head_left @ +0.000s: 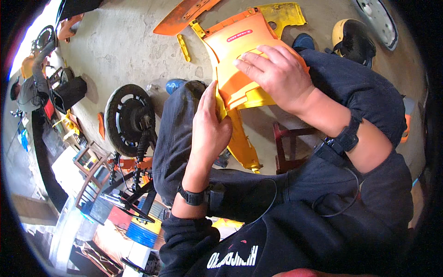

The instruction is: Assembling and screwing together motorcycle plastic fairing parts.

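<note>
An orange plastic body panel [235,46] with a small red label lies tilted between my knees. Yellow plastic [258,99] shows along its lower and left edges. My left hand [210,127] grips the left edge, its fingers straight along the side and its thumb by the lower corner. My right hand [279,76] lies across the panel's right part, fingers stretched and a little apart, palm down. Beneath the panel a long yellow plastic piece [242,143] slants toward my lap; its upper end is hidden.
A black wheel [131,120] with shock absorbers stands left of my knee. Beyond the panel lie an orange-red plastic part [182,18], a yellow panel [286,16] and a small yellow strip [183,48]. A yellow-and-black helmet [354,44] sits at right. Another person [30,92] is far left.
</note>
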Available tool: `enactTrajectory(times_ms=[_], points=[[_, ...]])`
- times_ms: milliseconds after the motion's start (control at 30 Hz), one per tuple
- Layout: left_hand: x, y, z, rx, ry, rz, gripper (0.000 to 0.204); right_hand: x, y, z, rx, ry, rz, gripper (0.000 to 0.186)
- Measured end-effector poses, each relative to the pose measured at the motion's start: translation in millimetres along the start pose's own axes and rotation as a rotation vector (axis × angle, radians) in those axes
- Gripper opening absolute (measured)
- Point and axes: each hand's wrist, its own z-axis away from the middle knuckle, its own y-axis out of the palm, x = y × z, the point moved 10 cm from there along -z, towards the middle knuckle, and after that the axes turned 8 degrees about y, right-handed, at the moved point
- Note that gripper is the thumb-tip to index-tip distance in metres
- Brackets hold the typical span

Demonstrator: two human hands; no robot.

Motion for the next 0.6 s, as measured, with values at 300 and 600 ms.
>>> enactTrajectory(times_ms=[300,600], points=[[-14.2,-8.7,-2.9,-0.006,-0.015,-0.167,0.065,6.7,-12.8,-6.3,0.001,0.018,-0.046,0.035],[-26.4,-14.8,-3.7,-0.135,0.059,-0.405,0.057,11.4,-32.4,-12.0,-0.035,0.013,-0.044,0.034]])
